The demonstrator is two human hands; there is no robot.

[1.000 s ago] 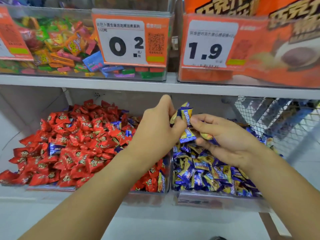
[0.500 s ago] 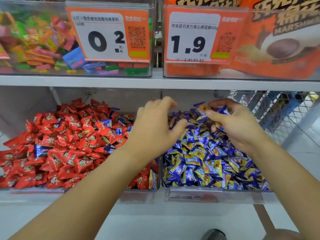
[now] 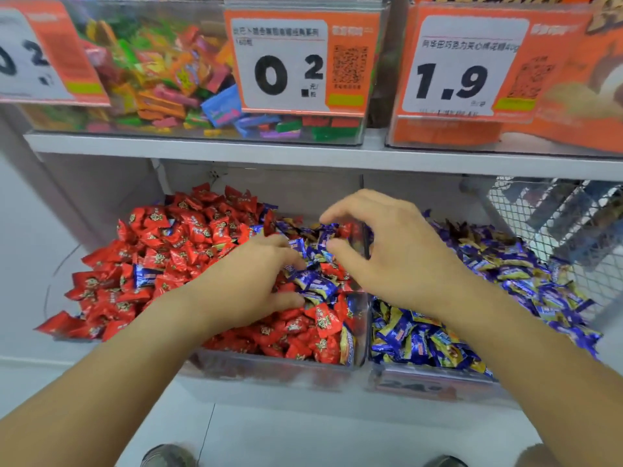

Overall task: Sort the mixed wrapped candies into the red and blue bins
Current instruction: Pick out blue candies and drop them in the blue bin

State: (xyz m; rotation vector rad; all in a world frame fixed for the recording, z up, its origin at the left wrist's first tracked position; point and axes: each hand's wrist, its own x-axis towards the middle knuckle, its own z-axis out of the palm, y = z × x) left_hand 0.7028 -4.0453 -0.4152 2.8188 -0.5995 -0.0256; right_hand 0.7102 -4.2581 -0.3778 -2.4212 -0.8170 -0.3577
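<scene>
left hand [image 3: 249, 284]: fingers curled into blue candies [image 3: 313, 284] stranded in the red bin [image 3: 269, 369], grasping some.
right hand [image 3: 394, 254]: relaxed above the divider, empty.
blue bin [image 3: 438, 382]: right neighbour.
risk: red pieces scooped along, crossing over.
far labels: price tags [image 3: 286, 67] "0 2", "1.9".

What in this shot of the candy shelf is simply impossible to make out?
Head view, the only one:
- Candies under the left hand: covered by the palm, so whether its grip holds any blue candies is unclear.
- Far-left price tag: cut off by the frame edge.
- Small print on the middle price tag: blurred.
- Label on the blue bin front: smeared, unreadable.
- Items behind the wire basket: blurred, screened by mesh.
</scene>
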